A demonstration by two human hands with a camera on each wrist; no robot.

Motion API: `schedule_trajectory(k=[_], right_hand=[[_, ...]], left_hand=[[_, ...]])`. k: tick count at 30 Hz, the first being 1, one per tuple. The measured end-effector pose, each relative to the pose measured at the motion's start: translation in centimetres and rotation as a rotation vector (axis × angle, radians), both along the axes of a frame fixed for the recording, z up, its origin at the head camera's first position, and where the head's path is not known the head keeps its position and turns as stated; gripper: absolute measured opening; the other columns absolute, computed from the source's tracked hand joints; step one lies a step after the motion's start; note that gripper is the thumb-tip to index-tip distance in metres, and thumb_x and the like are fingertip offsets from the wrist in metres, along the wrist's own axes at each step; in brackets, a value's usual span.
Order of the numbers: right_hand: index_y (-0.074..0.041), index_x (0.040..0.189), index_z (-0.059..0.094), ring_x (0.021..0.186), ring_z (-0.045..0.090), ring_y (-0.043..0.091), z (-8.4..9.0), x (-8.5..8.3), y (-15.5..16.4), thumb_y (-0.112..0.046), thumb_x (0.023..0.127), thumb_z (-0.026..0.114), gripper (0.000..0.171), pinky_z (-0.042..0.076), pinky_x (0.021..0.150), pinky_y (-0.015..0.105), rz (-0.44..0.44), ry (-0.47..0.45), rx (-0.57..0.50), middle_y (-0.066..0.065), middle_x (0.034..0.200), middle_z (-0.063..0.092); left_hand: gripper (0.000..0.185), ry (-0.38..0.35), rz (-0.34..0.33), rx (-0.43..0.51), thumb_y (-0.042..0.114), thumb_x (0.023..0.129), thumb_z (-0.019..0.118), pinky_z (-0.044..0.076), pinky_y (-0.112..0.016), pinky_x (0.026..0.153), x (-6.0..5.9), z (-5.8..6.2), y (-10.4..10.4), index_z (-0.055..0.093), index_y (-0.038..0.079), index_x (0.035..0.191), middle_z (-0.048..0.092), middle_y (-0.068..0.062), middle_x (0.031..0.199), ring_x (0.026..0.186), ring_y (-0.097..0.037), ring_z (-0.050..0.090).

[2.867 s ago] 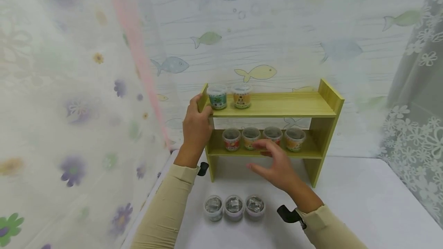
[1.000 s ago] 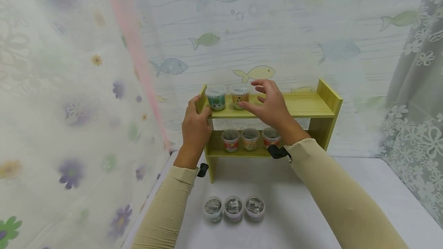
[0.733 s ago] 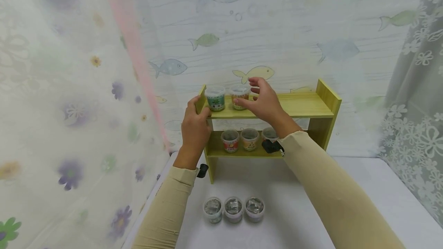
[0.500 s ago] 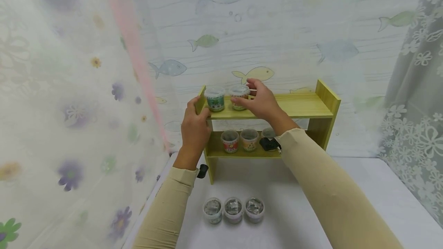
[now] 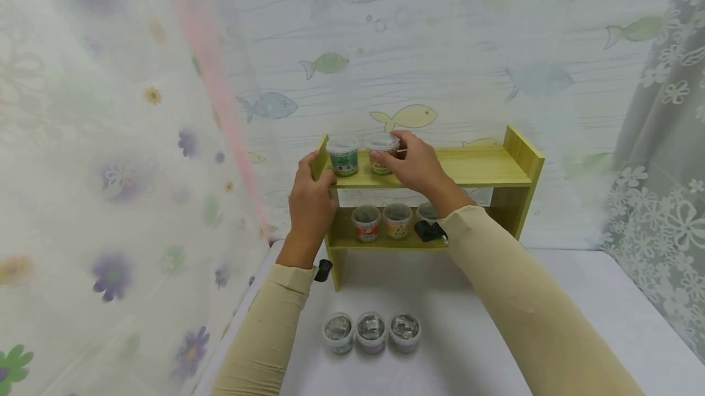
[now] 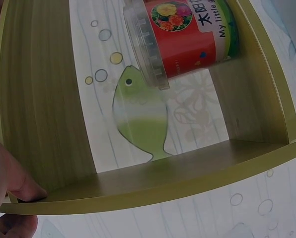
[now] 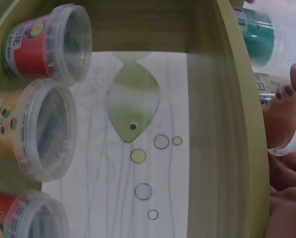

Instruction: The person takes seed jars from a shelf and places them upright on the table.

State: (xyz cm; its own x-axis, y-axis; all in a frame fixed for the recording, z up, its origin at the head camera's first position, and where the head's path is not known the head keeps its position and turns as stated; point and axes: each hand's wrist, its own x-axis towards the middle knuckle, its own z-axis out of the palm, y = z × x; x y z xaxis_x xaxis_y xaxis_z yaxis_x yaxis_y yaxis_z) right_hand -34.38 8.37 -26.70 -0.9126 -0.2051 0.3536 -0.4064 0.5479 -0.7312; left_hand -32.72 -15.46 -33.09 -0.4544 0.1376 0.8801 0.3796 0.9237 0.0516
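Right hand (image 5: 417, 166) — holding tub (image 7: 278, 121), left (image 5: 312, 200) — gripping shelf (image 5: 476, 168)

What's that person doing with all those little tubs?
A person's right grip is around the orange tub, beside the green tub on the top shelf. Their left grip holds the rack's left end. Three tubs show on the lower shelf; three more stand on the table.

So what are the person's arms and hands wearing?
The arms have long, plain beige cloth sleeves, the left sleeve and the right sleeve, both reaching about to the wrist. The left hand and right hand wear no gloves. A small black gadget sits at each wrist: the left gadget and the right gadget.
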Motion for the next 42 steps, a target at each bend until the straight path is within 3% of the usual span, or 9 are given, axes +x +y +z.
schedule_trajectory(k=[42], right_hand=[[-0.021, 0.162, 0.035, 0.133, 0.058, 0.029, 0.2, 2.1, 4.8, -0.065, 0.094, 0.063, 0.085, 0.054, 0.102, 0.052, 0.060, -0.045, 0.034, 0.010, 0.145, 0.056]], left_hand=[[0.019, -0.021, 0.002, 0.019, -0.007, 0.086, 0.060, 0.061, -0.051, 0.087, 0.1, 0.1, 0.2, 0.069, 0.008, 0.092, 0.050, -0.022, 0.147, 0.122, -0.038, 0.063]])
